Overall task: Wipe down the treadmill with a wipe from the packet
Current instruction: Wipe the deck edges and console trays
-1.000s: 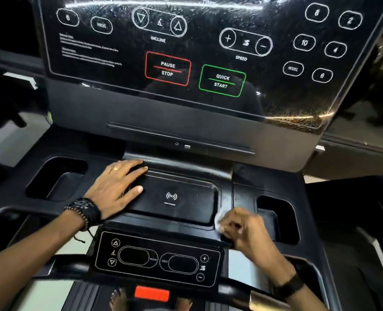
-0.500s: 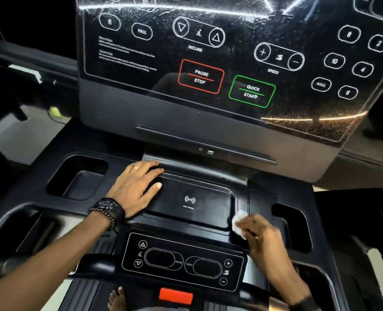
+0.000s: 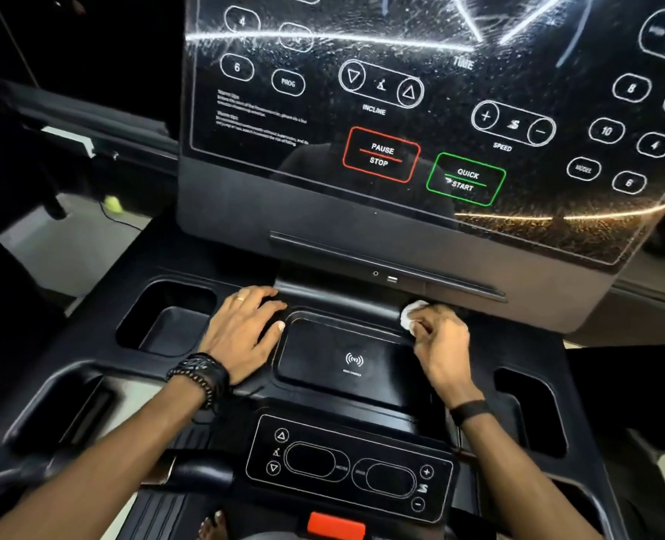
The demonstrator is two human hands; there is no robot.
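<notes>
Dim gym room, pale floor at left past a black treadmill (image 3: 214,247) seen from the runner's spot. Glossy touch console (image 3: 420,111) up top is streaked and speckled, with PAUSE/STOP and QUICK START boxes lit. Below it is the black tray deck: wireless charging pad (image 3: 346,356) in the centre, a cup-holder recess (image 3: 171,321) at left, another at right, and a small handlebar control panel (image 3: 346,465) nearest the camera.

Left hand (image 3: 245,333) lies flat, fingers straight and slightly spread, palm on the deck just left of the charging pad, likely bracing; a ring and dark bead bracelets show. Right hand (image 3: 440,344) has its fingers curled round a bunched white wipe (image 3: 410,315), pressing it to the deck at the pad's far right corner, close under the console's lower lip. No packet in view.

Step in hand: scrubbing the tray deck around the pad. To do it well, probably keep the wipe flat under the fingertips, not balled up, and run it along the groove at the pad edge and the seam under the console, overlapping passes. Then the recesses. The console still looks smeared, so it likely needs a fresh face of the wipe. Light pressure near the buttons to avoid triggering a start.
</notes>
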